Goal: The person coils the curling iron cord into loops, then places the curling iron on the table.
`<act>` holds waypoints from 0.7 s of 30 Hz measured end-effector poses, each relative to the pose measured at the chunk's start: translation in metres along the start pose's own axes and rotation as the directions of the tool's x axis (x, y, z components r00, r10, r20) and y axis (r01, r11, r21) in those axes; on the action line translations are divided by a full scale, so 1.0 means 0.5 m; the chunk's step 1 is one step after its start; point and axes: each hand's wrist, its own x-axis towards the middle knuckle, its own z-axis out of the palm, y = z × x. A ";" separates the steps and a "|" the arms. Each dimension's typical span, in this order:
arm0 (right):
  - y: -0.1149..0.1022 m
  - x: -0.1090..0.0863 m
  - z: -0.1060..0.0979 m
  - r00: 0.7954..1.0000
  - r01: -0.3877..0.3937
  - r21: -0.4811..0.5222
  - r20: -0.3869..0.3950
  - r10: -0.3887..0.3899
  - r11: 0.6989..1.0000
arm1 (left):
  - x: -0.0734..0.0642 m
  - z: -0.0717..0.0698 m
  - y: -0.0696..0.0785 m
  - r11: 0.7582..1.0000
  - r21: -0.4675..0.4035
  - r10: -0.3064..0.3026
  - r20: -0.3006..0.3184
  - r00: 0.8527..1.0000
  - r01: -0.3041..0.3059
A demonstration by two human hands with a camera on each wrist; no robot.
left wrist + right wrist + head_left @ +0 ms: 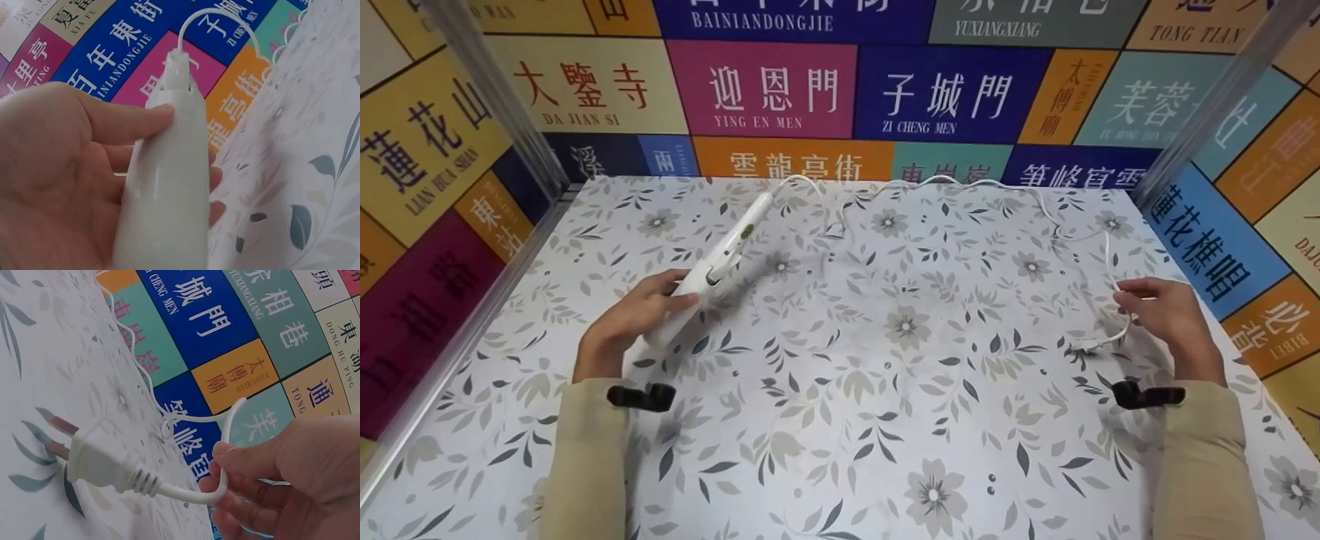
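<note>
My left hand grips a white curling iron near its lower end. It is held tilted, cord end up and away, with a lever and small buttons along its side. In the left wrist view, the thumb lies along the smooth white body and fingertips show at the far edge. At the right, my right hand pinches the white cord between thumb and fingers, close to the plug. The two-pin plug hangs free of the fingers, its prongs pointing away from the hand.
A table with a floral cover spreads beneath both hands. From the iron, the wavy cord runs along the back of the table to the right. Printed panels stand behind and at both sides, with clear corner posts.
</note>
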 end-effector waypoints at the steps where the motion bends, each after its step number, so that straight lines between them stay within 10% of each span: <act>1: 0.003 0.002 -0.002 1.000 0.004 -0.006 0.002 -0.004 1.000 | 0.000 0.005 0.003 0.999 -0.037 -0.021 -0.002 1.000 0.021; 6: 0.016 0.015 -0.018 0.999 0.009 -0.088 0.033 -0.006 0.996 | -0.001 0.027 0.021 0.991 -0.104 -0.083 -0.037 0.996 0.078; 17: 0.033 0.038 -0.063 1.000 0.017 -0.166 0.025 -0.013 0.986 | 0.004 0.034 0.063 0.996 0.089 0.014 -0.154 0.988 0.000; 21: 0.041 0.051 -0.073 0.998 0.000 -0.169 0.063 0.011 0.986 | 0.015 0.050 0.077 0.988 0.103 0.138 -0.236 0.962 -0.116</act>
